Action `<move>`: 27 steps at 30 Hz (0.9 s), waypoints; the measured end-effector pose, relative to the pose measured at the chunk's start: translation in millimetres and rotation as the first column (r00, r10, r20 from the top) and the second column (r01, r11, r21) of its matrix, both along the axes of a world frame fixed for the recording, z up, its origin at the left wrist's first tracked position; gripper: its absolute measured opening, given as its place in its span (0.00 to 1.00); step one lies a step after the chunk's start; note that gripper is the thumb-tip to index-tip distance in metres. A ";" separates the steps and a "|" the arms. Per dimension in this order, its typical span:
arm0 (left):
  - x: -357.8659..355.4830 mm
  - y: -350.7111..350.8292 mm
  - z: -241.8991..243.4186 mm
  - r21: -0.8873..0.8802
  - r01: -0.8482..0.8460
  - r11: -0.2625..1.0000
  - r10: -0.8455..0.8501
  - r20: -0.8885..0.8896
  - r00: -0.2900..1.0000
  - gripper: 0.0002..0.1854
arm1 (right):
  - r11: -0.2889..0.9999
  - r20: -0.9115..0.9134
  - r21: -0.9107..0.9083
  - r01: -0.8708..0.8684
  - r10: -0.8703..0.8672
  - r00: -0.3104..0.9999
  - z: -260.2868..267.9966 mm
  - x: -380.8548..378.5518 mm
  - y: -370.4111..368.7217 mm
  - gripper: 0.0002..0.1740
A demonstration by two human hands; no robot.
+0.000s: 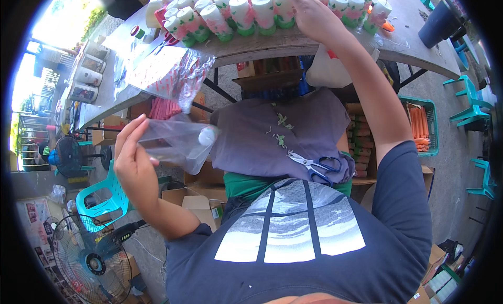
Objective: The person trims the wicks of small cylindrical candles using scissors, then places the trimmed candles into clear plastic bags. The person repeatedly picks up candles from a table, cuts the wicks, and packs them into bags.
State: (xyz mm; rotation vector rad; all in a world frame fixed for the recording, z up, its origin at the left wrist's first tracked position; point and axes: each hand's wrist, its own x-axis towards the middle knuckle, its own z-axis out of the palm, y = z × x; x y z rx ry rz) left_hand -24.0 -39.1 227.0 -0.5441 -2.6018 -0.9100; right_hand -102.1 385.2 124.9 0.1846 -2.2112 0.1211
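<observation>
My left hand [135, 158] grips a clear plastic bag [169, 139] out to the left of my lap. In the bag's far end a white candle [206, 136] shows its round face; the rest of it is blurred. My right hand [312, 15] reaches over the table onto a crowd of white pillar candles [239, 13] with pink and green decoration. Its fingertips run to the top rim of the picture, so whether it grips a candle is hidden. Blue-handled scissors [314, 164] and green scraps [282, 121] lie on the grey cloth [251, 146] over my lap.
On the table [271, 48], clear plastic sheeting [169, 72] hangs over the front edge beside red-handled scissors [169, 39]. Printed white candles [87, 76] stand further left. Boxes of candles [359, 143] are below. A fan [94, 260] and turquoise chair [104, 198] stand at left.
</observation>
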 end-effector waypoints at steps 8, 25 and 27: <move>15.6 -1.1 -21.1 -0.065 -0.033 0.997 0.045 0.181 0.982 0.23 | 0.909 0.527 -0.376 0.178 0.052 0.848 53.4 61.2 -10.9 0.29; 23.6 76.6 -54.0 -0.193 0.232 0.953 -0.220 0.082 0.972 0.18 | -0.660 -0.362 -0.707 0.254 0.646 0.672 2.1 185.7 -78.4 0.25; 29.7 84.5 -59.8 -0.200 0.246 0.948 -0.240 0.056 0.969 0.17 | -0.543 -0.245 -0.809 0.224 0.659 0.711 -5.9 206.2 -112.5 0.25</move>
